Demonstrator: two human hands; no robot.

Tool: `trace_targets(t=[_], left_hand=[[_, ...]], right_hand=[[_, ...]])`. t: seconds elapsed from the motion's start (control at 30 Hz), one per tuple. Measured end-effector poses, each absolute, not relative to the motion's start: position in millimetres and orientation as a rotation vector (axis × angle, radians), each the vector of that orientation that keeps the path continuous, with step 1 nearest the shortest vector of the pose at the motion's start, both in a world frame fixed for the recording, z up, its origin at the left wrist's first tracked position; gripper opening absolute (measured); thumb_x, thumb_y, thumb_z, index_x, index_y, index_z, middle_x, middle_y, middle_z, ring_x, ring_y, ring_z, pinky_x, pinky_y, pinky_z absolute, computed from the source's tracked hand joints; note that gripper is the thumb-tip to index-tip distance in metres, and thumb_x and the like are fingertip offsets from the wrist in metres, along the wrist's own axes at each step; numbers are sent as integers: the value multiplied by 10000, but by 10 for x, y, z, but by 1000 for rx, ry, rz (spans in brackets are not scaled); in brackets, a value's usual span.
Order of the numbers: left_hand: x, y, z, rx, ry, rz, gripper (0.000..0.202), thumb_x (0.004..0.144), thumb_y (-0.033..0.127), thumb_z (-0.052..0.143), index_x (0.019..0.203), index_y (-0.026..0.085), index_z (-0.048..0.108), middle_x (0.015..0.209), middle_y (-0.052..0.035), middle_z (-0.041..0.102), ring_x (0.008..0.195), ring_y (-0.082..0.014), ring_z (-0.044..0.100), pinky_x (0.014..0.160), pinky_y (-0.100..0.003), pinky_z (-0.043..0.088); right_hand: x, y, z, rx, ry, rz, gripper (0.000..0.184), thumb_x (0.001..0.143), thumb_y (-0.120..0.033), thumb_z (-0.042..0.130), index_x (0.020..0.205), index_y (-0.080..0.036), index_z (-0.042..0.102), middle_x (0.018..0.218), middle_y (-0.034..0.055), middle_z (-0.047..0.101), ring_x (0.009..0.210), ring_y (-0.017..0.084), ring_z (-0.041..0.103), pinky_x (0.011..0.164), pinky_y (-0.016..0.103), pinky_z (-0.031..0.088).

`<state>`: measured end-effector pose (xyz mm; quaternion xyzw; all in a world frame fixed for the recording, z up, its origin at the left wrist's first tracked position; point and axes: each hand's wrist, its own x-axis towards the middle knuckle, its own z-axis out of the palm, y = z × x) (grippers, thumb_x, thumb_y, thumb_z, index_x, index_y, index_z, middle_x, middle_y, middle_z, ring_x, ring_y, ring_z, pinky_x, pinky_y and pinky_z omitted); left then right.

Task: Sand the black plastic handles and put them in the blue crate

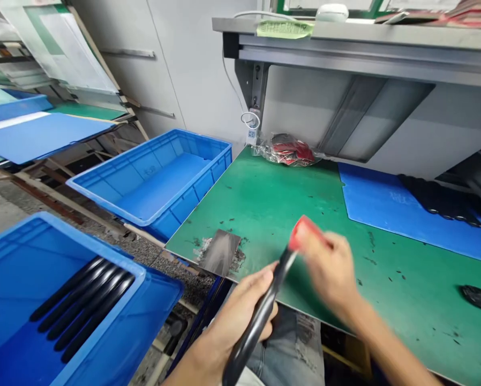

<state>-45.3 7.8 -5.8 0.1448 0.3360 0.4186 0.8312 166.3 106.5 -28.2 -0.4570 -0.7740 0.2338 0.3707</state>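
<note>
My left hand (236,316) is clenched around a long black rod (260,313), its fingers wrapped over the shaft and its lower end running down out of view past my knee. My right hand (329,268) is a blur just above, at the rod's upper end, over a red piece (305,233) that touches or nearly touches the tip. Whether those fingers are closed on it or only pressed against it I cannot tell, and it might be a red sponge or a cap (the smear hides its shape).

Both hands are over the near edge of a green bench mat (272,214), scattered with dark flecks. On that edge, just ahead of my left hand, lies a grey abrasive sheet (220,252) amid dark, dusty residue. To my left, a blue plastic crate (83,244) holds a row of black rods (83,305) much like mine, and a second blue crate (196,185) stands beyond it, beside the bench.

Further along the bench are a clear plastic bag (288,153) with red contents and, against the wall, a power strip (252,134). To the right, a blue mat (389,214) carries a black bundle (441,201), and a black piece (479,297) lies on the green mat.
</note>
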Motion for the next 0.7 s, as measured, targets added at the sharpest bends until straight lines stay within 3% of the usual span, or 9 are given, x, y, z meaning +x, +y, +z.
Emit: trace_targets(t=[0.1, 0.17, 0.23, 0.33, 0.4, 0.47, 0.57, 0.63, 0.7], left_hand=[[-697, -79, -4, 436, 597, 826, 469, 748, 415, 861, 1117, 146, 750, 573, 5, 532, 477, -70, 454, 447, -169, 300], [-813, -70, -16, 354, 539, 1026, 443, 795, 427, 820, 1124, 143, 732, 520, 34, 469, 468, -67, 431, 463, -169, 343], [-834, 24, -47, 211, 528, 1177, 403, 825, 425, 782, 1118, 162, 697, 559, 32, 496, 519, -92, 502, 474, -170, 399], [-725, 197, -64, 130, 698, 1165, 370, 883, 406, 702, 1176, 193, 624, 885, -59, 685, 634, -146, 636, 419, -177, 422], [-633, 261, -40, 193, 843, 1202, 385, 941, 432, 622, 1232, 182, 600, 1071, -119, 701, 603, -144, 642, 380, -191, 430], [-574, 273, -5, 278, 913, 1265, 423, 953, 435, 607, 1282, 168, 597, 1138, -143, 688, 621, -144, 655, 401, -204, 480], [-560, 246, 20, 388, 921, 1238, 631, 895, 345, 712, 1468, 237, 471, 1084, -107, 696, 538, -119, 635, 367, -190, 464], [-571, 231, 0, 364, 877, 1230, 745, 853, 275, 766, 1509, 289, 411, 973, -51, 695, 470, -85, 581, 365, -171, 441], [-572, 226, -44, 234, 776, 1240, 659, 822, 212, 797, 1419, 247, 520, 897, -25, 671, 542, -69, 588, 453, -148, 470]], right_hand=[[1805, 1151, -174, -1264, -1898, 600, 389, 1019, -501, 481, 1278, -282, 671, 1224, 80, 702, 927, 224, 629, 906, 460, 526], [1795, 1006, -117, -1235, -1618, 840, 402, 1008, -506, 473, 1301, -303, 659, 1179, 69, 712, 922, 236, 621, 914, 459, 506], [1691, 780, -77, -1076, -1161, 1222, 428, 1002, -537, 425, 1245, -296, 682, 1060, 79, 725, 841, 234, 636, 796, 420, 532], [1480, 496, -34, -780, -749, 1633, 543, 990, -600, 300, 1260, -294, 658, 1245, 125, 668, 863, 262, 661, 656, 392, 537], [1384, 408, -18, -700, -725, 1725, 582, 989, -604, 244, 1307, -303, 627, 1385, 129, 592, 901, 272, 670, 644, 395, 546], [1342, 378, -21, -713, -757, 1709, 579, 994, -589, 232, 1359, -312, 587, 1349, 132, 617, 918, 282, 680, 659, 411, 561], [1320, 322, -66, -839, -907, 1508, 553, 1023, -548, 232, 1481, -334, 454, 1108, 115, 720, 843, 272, 694, 692, 437, 570], [1278, 233, -109, -975, -1188, 1184, 508, 1053, -483, 256, 1527, -352, 385, 1042, 86, 738, 795, 252, 694, 729, 440, 563], [1204, 127, -140, -917, -1644, 737, 468, 1058, -426, 375, 1524, -391, 380, 1069, 38, 747, 799, 231, 695, 725, 398, 545]])
